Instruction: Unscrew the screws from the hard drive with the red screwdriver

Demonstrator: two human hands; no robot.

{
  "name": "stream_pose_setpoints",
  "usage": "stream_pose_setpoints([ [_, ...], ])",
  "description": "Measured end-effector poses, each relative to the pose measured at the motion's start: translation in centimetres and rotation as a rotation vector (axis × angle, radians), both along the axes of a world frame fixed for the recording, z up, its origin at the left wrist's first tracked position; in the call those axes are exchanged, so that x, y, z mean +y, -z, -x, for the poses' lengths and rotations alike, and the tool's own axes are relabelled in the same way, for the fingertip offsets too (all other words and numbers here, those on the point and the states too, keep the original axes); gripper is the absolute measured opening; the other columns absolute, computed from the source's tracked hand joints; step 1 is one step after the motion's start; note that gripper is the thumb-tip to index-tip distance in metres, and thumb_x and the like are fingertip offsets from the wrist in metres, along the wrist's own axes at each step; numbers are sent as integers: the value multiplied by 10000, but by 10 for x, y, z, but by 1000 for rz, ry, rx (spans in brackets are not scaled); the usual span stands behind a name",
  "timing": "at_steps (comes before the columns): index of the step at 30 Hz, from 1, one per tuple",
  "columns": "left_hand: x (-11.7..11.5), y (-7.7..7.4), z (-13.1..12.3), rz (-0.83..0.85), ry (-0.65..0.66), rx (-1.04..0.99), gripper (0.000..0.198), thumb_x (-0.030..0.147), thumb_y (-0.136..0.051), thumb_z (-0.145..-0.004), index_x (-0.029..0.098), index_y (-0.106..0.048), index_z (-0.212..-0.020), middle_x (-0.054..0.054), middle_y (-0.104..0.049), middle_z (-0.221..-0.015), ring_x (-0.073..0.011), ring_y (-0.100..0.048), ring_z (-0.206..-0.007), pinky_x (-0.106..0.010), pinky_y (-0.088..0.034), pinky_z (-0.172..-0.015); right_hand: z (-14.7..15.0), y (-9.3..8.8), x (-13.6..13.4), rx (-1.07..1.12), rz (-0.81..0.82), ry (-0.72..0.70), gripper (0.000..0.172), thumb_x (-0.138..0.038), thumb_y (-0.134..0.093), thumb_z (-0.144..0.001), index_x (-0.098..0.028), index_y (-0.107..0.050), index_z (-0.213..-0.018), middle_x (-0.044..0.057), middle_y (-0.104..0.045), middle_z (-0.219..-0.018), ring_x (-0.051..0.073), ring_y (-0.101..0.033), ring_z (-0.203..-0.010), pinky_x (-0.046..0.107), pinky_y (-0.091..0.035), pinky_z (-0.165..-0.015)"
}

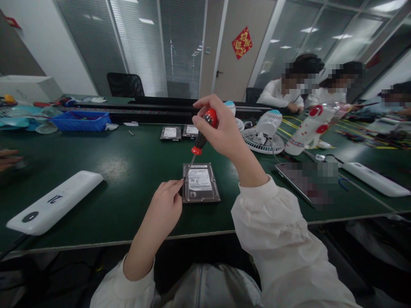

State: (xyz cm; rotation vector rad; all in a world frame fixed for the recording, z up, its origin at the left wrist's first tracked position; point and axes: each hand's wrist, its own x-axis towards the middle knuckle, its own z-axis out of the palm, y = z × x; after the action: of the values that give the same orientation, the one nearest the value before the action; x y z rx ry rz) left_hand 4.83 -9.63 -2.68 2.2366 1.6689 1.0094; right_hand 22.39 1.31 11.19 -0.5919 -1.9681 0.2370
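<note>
A hard drive (201,184) with a white label lies flat on the green table (128,214) in front of me. My right hand (218,124) grips a red and black screwdriver (201,136), held steeply with its shaft pointing down to the drive's left edge. Beside that edge is my left hand (166,201), its fingers together and the fingertips at the drive's left side near the screwdriver tip. Whether those fingertips pinch anything small cannot be made out.
Two more hard drives (171,133) lie farther back. A blue basket (81,121) and a white device (56,201) are at left. White fans (263,134), a bottle (303,132) and a tablet (297,184) are at right. A person's hand (9,159) shows at far left; people sit back right.
</note>
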Motion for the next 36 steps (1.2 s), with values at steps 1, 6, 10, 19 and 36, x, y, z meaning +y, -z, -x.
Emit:
stream_pose_setpoints([
  [1,0,0,0,2,-1,1,464,46,-425,-941,137,-698,-1306,-111,-728,-1277,-248,-661,-1163,-417,-550,-1047,0,1,1,-7,-4,9,175,-312,-609,-908,-234,-565,-1059,21,-626,-935,202,-604,-883,433,-519,-957],
  [6,2,1,0,-10,-2,-6,462,37,-427,-931,148,-715,-1275,-106,-736,-1259,-250,-666,-1152,-427,-554,-1046,-2,2,4,-7,25,4,287,-155,-597,-830,-243,-531,-1094,1,-616,-900,194,-607,-852,428,-534,-938],
  [10,2,1,1,-11,4,-5,462,40,-429,-934,142,-709,-1287,-110,-732,-1267,-251,-665,-1156,-424,-556,-1044,-2,0,2,-3,107,-48,343,-133,-571,-813,-258,-513,-1127,-10,-612,-926,184,-617,-877,415,-553,-947],
  [19,0,1,1,-3,2,-5,457,52,-422,-951,142,-700,-1302,-104,-726,-1281,-245,-659,-1172,-411,-549,-1047,-3,2,3,-13,90,-1,321,-245,-627,-878,-276,-499,-1171,-8,-627,-898,201,-639,-895,438,-552,-971],
  [36,3,2,0,-12,7,-3,460,10,-436,-928,79,-703,-1296,-136,-734,-1259,-255,-666,-1136,-408,-561,-1027,0,3,5,59,132,-14,562,-124,-634,-788,-274,-317,-1226,-40,-581,-900,172,-608,-860,429,-533,-936],
])
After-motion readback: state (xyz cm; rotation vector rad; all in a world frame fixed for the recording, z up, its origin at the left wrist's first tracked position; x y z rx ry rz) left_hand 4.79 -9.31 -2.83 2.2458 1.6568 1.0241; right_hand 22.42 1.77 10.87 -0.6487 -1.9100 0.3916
